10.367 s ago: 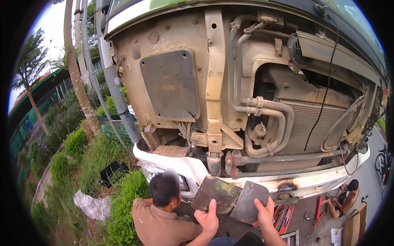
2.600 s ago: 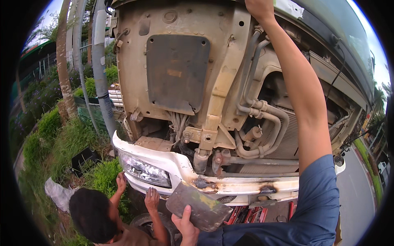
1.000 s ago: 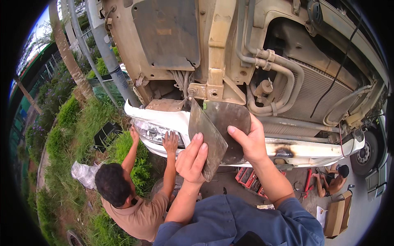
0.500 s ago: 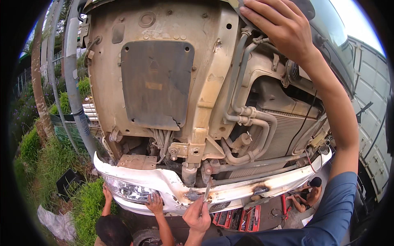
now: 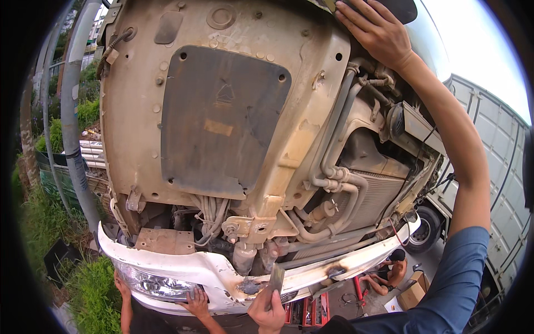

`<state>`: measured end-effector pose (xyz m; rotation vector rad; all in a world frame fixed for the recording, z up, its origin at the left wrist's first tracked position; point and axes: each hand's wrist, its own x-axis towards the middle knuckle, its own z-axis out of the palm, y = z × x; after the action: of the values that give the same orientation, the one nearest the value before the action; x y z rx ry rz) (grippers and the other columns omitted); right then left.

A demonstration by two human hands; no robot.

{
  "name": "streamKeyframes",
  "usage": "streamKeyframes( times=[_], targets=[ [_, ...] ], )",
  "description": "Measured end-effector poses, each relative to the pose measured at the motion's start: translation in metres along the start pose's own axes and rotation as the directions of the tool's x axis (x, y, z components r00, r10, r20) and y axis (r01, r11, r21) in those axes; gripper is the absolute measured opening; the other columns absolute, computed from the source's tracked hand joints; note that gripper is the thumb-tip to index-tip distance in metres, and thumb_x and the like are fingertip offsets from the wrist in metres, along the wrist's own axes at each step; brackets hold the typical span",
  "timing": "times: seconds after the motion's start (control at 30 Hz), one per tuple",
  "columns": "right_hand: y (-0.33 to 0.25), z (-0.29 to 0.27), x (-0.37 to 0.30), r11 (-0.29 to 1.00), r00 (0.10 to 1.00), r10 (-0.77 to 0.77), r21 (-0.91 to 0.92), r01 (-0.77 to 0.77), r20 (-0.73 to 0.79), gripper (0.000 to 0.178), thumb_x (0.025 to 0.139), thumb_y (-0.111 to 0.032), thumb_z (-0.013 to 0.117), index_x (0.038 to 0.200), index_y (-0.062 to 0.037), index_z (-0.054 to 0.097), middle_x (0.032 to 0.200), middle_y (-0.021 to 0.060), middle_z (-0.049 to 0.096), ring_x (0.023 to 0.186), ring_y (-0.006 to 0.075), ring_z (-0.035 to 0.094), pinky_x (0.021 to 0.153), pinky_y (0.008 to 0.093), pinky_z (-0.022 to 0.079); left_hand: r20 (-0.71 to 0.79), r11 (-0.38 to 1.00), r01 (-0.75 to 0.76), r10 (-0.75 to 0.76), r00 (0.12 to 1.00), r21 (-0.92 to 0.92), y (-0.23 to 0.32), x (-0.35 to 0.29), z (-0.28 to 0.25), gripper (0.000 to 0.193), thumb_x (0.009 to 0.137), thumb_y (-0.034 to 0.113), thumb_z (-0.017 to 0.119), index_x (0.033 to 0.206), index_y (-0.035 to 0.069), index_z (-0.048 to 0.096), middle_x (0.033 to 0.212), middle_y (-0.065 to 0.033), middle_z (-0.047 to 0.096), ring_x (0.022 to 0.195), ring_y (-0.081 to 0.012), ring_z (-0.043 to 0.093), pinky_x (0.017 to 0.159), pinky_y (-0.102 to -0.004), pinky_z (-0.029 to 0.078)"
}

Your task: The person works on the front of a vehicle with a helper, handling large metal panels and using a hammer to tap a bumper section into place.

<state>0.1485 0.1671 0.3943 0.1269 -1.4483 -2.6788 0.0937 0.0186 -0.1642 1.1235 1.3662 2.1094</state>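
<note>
My left hand pinches a flat metal strip at the front edge of a white bumper. The strip points upward, its broad face showing, near a dark scraped patch on the bumper; whether it touches is unclear. At the top, my right hand reaches up with its fingers hooked on the edge of a dark raised panel; its thumb is hidden. Behind the bumper stands the vehicle's exposed beige front, with a grey cover plate, hoses and a radiator.
Another person's hands rest around the headlight at left. Red toolboxes lie below the bumper. A person crouches on the ground beside a cardboard box. A large truck stands at right, and grey poles at left.
My view has shifted, and the vehicle's front appears larger. The metal strip in my left hand now shows its broad face. My right hand remains on the panel edge.
</note>
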Motion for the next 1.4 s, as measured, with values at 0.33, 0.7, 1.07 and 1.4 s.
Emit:
streamKeyframes(
  times=[0.33,0.7,1.07,1.4],
  targets=[
    [-0.012,0.006,0.007,0.999,0.996,0.006,-0.033,-0.003,0.086,0.036,0.082,-0.018,0.059,0.113,-0.0017,0.069,0.125,0.0113,0.063,0.126,0.0285,0.054,0.108,0.0442,0.04,-0.081,0.991,-0.132,0.13,0.988,-0.021,0.004,0.018,0.006,0.008,0.083,0.01,0.071,0.082,0.002,0.07,0.068,-0.0149,0.063,0.058,-0.034,0.061,0.054,-0.0428,0.046],
    [-0.014,0.011,-0.001,0.992,0.986,0.0,-0.128,0.022,0.169,0.039,0.081,-0.019,0.058,0.112,0.0017,0.069,0.126,0.0117,0.064,0.126,0.0287,0.054,0.111,0.048,0.035,-0.029,0.991,-0.12,0.119,0.993,-0.065,0.015,0.026,0.003,0.007,0.084,0.006,0.068,0.083,-0.001,0.067,0.072,-0.0182,0.063,0.063,-0.0375,0.062,0.057,-0.0444,0.047],
    [-0.011,0.003,-0.007,0.989,0.972,-0.068,-0.115,0.096,0.225,0.034,0.079,-0.015,0.06,0.105,0.0041,0.071,0.118,0.0153,0.068,0.119,0.03,0.06,0.109,0.048,0.039,0.007,0.991,-0.112,0.113,0.994,-0.076,0.019,0.027,-0.001,0.008,0.085,0.007,0.068,0.084,-0.001,0.068,0.072,-0.0177,0.063,0.061,-0.0367,0.062,0.057,-0.0436,0.047],
    [-0.023,-0.009,-0.016,0.994,0.974,-0.008,-0.107,0.033,0.228,0.035,0.085,-0.014,0.056,0.117,-0.0046,0.068,0.134,0.0034,0.06,0.132,0.0202,0.05,0.116,0.0367,0.034,0.049,0.989,-0.103,0.109,0.993,-0.108,0.024,0.025,-0.007,0.012,0.085,0.008,0.068,0.091,-0.001,0.07,0.076,-0.0178,0.066,0.065,-0.0364,0.065,0.059,-0.0425,0.05]
  ],
)
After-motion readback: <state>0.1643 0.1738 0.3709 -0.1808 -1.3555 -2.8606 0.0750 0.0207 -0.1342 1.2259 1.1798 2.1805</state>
